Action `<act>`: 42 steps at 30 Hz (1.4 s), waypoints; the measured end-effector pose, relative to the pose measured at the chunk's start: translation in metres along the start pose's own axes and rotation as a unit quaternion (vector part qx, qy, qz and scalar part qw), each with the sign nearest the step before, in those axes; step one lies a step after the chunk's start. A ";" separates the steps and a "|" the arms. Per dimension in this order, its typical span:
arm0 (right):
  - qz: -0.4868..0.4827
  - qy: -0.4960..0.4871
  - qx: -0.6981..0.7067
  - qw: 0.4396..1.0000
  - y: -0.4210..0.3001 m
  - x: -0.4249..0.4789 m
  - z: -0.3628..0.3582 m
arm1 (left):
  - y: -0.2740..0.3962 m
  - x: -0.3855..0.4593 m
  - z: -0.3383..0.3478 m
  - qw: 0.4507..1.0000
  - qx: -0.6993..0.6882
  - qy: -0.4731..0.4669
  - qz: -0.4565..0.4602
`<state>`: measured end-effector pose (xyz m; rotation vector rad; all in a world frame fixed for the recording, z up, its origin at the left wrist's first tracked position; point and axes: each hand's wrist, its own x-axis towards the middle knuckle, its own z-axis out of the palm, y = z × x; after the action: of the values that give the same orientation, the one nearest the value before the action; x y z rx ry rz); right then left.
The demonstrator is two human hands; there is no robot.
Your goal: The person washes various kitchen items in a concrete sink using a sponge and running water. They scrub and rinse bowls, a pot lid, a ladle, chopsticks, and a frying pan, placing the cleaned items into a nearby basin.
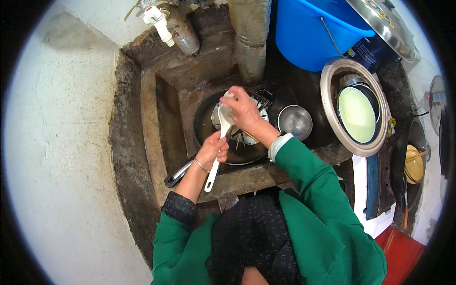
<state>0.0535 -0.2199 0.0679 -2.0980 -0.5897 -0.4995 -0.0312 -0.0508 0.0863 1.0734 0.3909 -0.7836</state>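
A white long-handled spoon or ladle (225, 123) is in my left hand (212, 149), whose fingers close round its handle. At the upper end of the spoon, my right hand (243, 110) is bent over its bowl; blur hides whether it grips the spoon or a cloth. Both hands are above a dark frying pan (206, 130) in the concrete sink, with its black and metal handle (178, 174) pointing to the lower left. Shiny foil-like or metal pieces and a dark, pronged burner part (240, 137) show beneath the hands, partly covered by them.
A metal bowl (295, 123) lies right of the pan. Farther right are a blue bucket (302, 39), a large basin (326, 89) holding enamel dishes, and a steel lid (388, 28). A white plastic tap (160, 26) juts out at upper left. The concrete rim (245, 181) runs before me.
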 end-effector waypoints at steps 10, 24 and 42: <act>0.455 -0.114 0.617 0.632 -0.028 -0.013 0.017 | 0.006 0.010 0.005 0.990 0.049 0.026 0.130; 0.263 -0.199 0.363 0.871 -0.042 0.037 -0.011 | 0.055 0.011 0.013 0.901 0.101 0.130 0.401; 0.276 -0.349 0.311 0.840 -0.018 -0.039 -0.043 | 0.053 0.028 -0.045 0.913 -0.176 0.142 0.340</act>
<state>0.0056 -0.2553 0.0816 -1.6405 -0.4196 0.7425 0.0300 -0.0084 0.0820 0.8918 0.3507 0.0705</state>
